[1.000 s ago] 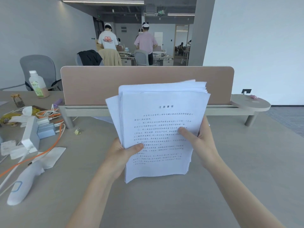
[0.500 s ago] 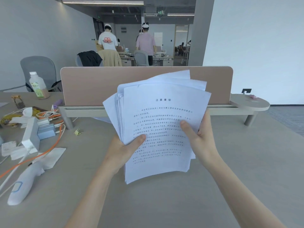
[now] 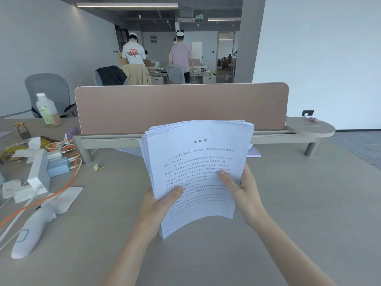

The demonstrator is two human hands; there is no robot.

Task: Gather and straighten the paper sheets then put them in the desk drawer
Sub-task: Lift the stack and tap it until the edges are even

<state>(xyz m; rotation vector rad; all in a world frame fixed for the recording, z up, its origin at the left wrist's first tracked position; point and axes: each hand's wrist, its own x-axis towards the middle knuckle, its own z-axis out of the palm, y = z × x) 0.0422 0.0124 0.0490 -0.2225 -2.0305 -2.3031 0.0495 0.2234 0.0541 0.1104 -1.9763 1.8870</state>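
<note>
right now the thick stack of white printed paper sheets stands upright over the grey desk top, left hand and right hand both clamped on its sides. top edges look fanned; i'd say tap it square next. no drawer visible.

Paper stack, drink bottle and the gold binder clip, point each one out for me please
paper stack [image 3: 198, 174], head view, middle of the printed top sheet
drink bottle [image 3: 47, 111], head view, its labelled body, at the desk's far left
gold binder clip [image 3: 97, 167], head view, its folded body, on the desk
</note>
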